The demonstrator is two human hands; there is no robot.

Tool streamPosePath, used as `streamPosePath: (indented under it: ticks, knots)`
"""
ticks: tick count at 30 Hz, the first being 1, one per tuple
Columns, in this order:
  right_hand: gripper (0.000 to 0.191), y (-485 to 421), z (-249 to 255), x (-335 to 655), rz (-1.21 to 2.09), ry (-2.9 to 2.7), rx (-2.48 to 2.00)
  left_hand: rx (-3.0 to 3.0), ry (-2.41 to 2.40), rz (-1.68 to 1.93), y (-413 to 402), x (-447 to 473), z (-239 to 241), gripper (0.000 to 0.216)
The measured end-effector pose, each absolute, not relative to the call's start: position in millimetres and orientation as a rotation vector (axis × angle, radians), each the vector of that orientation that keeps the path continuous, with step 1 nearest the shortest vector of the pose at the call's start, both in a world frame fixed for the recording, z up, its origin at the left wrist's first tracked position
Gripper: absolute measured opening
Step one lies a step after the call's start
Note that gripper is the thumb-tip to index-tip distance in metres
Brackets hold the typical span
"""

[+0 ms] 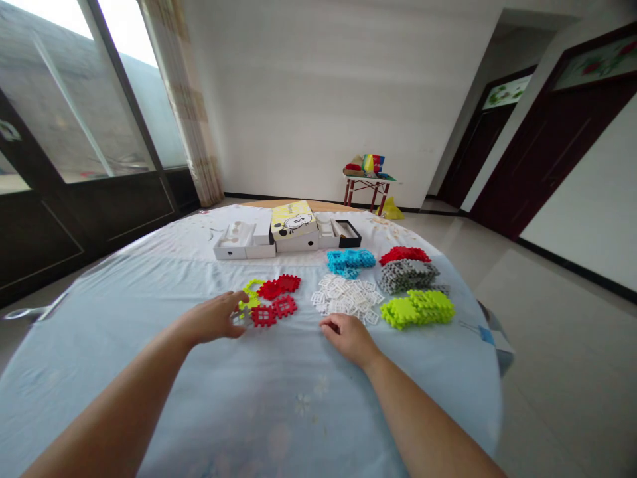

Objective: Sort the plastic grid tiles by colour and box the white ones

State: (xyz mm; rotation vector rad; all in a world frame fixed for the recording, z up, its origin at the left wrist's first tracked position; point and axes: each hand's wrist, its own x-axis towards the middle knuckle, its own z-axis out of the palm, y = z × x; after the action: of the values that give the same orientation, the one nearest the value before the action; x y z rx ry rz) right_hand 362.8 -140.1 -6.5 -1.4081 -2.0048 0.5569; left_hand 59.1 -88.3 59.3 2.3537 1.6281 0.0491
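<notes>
My left hand (215, 318) is over the left side of the table, thumb and fingers apart around a grey notched tile (242, 317); whether it touches the tile is hard to tell. Close by lie yellow-green notched pieces (253, 289) and red window-shaped pieces (284, 306), with more red tiles (279, 286) behind. Resting on the cloth with its fingers curled in, my right hand (352, 338) shows nothing in its grip. Just beyond it spreads a loose pile of white frame pieces (347, 295).
Blue tiles (350, 261), red tiles (404, 255), grey tiles (408, 275) and yellow-green tiles (418, 309) sit in heaps on the right. Open white boxes (245, 251) and a yellow cartoon box (292, 220) stand at the back. A small table (369, 179) is by the wall.
</notes>
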Motion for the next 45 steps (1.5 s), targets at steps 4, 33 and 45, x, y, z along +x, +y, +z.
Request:
streamPosePath:
  ticks: [4,33,45]
  knots:
    - [0.022,-140,-6,363,0.559,-2.0,-1.408,2.474,1.55,0.287,-81,70,51,0.056]
    - [0.02,-147,5,355,0.502,-2.003,-1.295,2.277,1.949,0.88,-55,96,33,0.051]
    - [0.046,-90,24,301,0.25,-2.541,-1.33,2.064,2.08,0.81,-40,61,6,0.048]
